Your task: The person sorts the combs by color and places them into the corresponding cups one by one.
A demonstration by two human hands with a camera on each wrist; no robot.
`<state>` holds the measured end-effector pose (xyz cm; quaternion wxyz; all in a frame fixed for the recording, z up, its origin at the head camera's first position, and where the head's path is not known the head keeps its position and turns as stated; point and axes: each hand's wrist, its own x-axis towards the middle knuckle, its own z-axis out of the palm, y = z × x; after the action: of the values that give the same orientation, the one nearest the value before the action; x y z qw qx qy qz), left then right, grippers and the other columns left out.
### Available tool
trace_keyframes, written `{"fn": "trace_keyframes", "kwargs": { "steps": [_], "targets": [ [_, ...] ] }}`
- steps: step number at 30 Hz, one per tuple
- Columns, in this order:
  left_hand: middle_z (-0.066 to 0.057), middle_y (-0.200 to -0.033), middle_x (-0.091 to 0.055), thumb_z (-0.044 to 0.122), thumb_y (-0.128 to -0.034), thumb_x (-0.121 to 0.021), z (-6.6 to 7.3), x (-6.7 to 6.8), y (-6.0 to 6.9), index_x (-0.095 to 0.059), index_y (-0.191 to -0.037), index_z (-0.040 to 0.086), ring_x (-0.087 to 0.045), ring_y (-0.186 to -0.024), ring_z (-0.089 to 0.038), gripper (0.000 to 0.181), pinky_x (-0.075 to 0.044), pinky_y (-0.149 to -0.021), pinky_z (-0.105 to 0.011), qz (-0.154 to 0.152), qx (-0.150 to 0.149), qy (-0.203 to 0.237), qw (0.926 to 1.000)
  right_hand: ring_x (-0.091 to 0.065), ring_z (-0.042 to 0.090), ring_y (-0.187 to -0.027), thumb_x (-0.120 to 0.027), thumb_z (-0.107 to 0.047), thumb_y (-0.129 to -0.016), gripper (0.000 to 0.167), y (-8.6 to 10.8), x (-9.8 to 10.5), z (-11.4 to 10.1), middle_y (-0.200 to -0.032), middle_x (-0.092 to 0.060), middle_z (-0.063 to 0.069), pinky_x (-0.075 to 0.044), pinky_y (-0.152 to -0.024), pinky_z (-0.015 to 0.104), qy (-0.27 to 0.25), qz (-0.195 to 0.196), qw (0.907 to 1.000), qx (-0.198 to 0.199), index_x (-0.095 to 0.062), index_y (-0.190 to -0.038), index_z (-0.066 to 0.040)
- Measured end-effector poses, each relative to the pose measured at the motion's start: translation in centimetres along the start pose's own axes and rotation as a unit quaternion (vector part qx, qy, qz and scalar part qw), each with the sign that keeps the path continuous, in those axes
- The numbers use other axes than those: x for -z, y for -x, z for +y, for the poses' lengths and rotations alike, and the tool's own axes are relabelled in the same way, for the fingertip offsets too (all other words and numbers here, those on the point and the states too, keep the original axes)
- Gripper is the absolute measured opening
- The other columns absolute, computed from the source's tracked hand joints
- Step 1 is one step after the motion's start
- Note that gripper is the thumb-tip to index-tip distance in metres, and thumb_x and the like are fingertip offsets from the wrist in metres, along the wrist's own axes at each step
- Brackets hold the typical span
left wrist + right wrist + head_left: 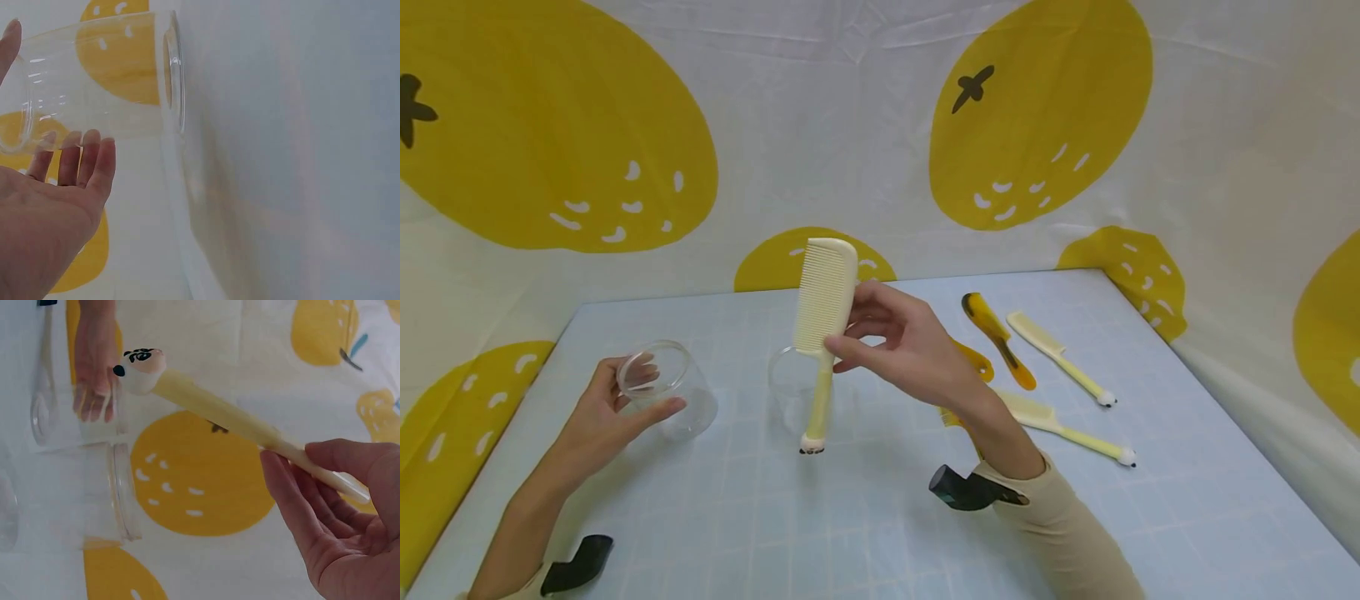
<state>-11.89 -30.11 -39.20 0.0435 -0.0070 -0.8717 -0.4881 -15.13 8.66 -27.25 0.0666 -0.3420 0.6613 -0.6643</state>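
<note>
Behind the comb (827, 293), a faint jar (786, 385)

Left arm (523, 517) up from lower-left corner, left hand (598, 421) mid-left of head frame, thumb (658, 410) and fingers (90, 159) in a C-shaped grip. Right arm (1011, 442) in from lower right, right hand (913, 346) near centre, higher than the left, thumb pinching against curled fingers.
</note>
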Motion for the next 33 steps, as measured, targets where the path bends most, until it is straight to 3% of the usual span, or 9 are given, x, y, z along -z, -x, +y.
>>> {"fn": "trace_keyframes", "kwargs": {
  "steps": [7,14,21,29,33],
  "targets": [
    [-0.022,-0.148,-0.039,0.031,-0.095,-0.077,0.0,-0.1,-0.1,-0.032,-0.141,0.008,-0.04,-0.119,0.004,0.068,-0.011,-0.12,-0.068,-0.002,0.008,0.001,1.0,-0.069,0.03,-0.094,-0.069,0.009,-0.092,0.035,-1.4,-1.4,0.1,-0.113,-0.065,0.019,-0.063,-0.079,0.047,-0.019,0.01,0.9995,0.024,-0.058,-0.125,0.006],
    [-0.023,-0.15,-0.038,0.035,-0.094,-0.077,0.0,-0.2,-0.2,-0.028,-0.142,0.002,-0.04,-0.129,-0.023,0.076,-0.014,-0.117,-0.071,0.0,0.015,-0.015,0.9998,-0.071,0.027,-0.094,-0.07,0.007,-0.093,0.038,-2.8,-3.1,0.3,-0.113,-0.066,0.02,-0.063,-0.079,0.046,-0.026,0.035,0.9984,0.037,-0.056,-0.129,0.005],
    [-0.02,-0.147,-0.038,0.032,-0.0942,-0.077,0.1,-0.2,0.0,-0.031,-0.141,0.008,-0.041,-0.121,-0.004,0.07,-0.013,-0.119,-0.068,0.004,0.009,-0.007,0.9999,-0.072,0.022,-0.094,-0.07,0.005,-0.094,0.037,-4.2,-4.8,0.7,-0.111,-0.065,0.021,-0.063,-0.079,0.045,-0.03,0.054,0.9972,0.043,-0.056,-0.128,0.005],
    [-0.024,-0.151,-0.038,0.031,-0.0948,-0.077,0.0,-0.4,-0.2,-0.025,-0.146,-0.001,-0.037,-0.132,-0.035,0.079,-0.016,-0.116,-0.072,0.005,0.016,-0.02,0.9997,-0.072,0.024,-0.094,-0.07,0.005,-0.094,0.036,-5.6,-6.2,1.4,-0.11,-0.065,0.022,-0.063,-0.079,0.046,-0.053,0.067,0.9952,0.049,-0.056,-0.127,0.005],
    [-0.023,-0.15,-0.039,0.029,-0.0946,-0.077,-0.1,-0.5,-0.3,-0.025,-0.147,-0.001,-0.041,-0.127,-0.015,0.079,-0.017,-0.116,-0.072,0.008,0.012,-0.018,0.9997,-0.072,0.025,-0.095,-0.07,0.004,-0.094,0.038,-6.3,-6.9,1.7,-0.113,-0.064,0.022,-0.063,-0.079,0.043,-0.056,0.077,0.9943,0.049,-0.055,-0.129,0.006]
  ]
}}
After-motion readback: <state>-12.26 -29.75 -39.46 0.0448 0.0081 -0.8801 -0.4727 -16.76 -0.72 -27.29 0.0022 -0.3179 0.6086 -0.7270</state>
